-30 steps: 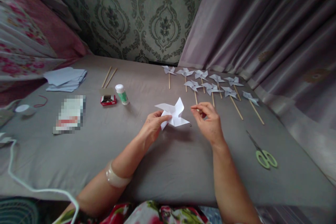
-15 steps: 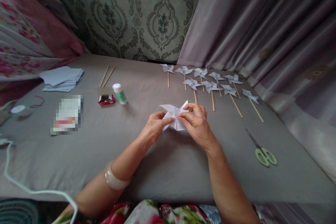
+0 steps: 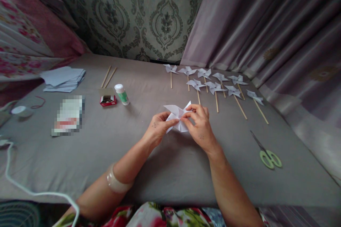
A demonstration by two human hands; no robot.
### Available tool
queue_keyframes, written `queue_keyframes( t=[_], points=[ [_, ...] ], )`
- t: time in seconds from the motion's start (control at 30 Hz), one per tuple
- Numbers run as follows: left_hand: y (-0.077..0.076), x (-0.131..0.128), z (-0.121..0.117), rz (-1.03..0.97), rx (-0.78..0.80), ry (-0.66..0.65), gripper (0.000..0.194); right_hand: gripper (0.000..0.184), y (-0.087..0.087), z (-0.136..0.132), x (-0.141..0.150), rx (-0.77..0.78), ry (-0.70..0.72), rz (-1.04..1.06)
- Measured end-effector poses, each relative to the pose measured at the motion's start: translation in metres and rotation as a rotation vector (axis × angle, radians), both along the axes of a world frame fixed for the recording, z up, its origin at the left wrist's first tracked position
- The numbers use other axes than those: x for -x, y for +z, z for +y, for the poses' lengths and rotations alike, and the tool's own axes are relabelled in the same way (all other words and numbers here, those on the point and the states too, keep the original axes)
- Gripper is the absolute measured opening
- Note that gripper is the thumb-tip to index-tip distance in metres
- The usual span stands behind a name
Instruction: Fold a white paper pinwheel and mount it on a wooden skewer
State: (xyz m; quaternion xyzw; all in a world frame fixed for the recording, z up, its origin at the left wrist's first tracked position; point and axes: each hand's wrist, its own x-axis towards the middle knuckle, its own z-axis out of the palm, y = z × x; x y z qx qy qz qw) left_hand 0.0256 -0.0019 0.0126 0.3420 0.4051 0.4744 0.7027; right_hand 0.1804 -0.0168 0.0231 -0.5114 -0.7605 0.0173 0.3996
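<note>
A white paper pinwheel (image 3: pixel 174 110), with no stick visible on it, is held above the table between both hands. My left hand (image 3: pixel 159 127) grips its left side, the thumb lying across the front toward the centre. At the centre, my right hand (image 3: pixel 198 122) pinches with thumb and index finger; whether something small is between those fingertips I cannot make out. Behind the hands lie several finished paper pinwheels (image 3: pixel 215 87) on wooden sticks, in two rough rows. Scissors (image 3: pixel 269 158) with green handles rest to the right of my right hand.
On the left are a glue stick (image 3: pixel 122 95), an open small red box (image 3: pixel 108 103), two wooden sticks (image 3: pixel 109 77) and a stack of white paper (image 3: pixel 63 79). A blurred-out packet (image 3: pixel 68 116) lies nearer. A white cable (image 3: pixel 32 193) crosses the front left corner.
Hardly anything differs. The pinwheel in my hands has shifted very slightly, and both hands keep their grip on it.
</note>
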Motion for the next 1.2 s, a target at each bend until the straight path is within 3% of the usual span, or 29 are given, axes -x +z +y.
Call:
queue_keyframes(
  t=[0.3, 0.87, 1.2],
  points=[
    [0.001, -0.001, -0.002, -0.006, -0.031, -0.001, 0.027, 0.006, -0.001, 0.000, 0.003, -0.006, -0.021, 0.052],
    [0.002, -0.002, -0.003, 0.042, -0.053, 0.049, 0.023, 0.007, 0.001, -0.005, 0.009, -0.047, -0.081, -0.113],
    [0.003, -0.002, -0.003, 0.062, -0.022, 0.090, 0.021, 0.006, -0.002, -0.008, 0.019, -0.032, -0.083, -0.084]
  ],
)
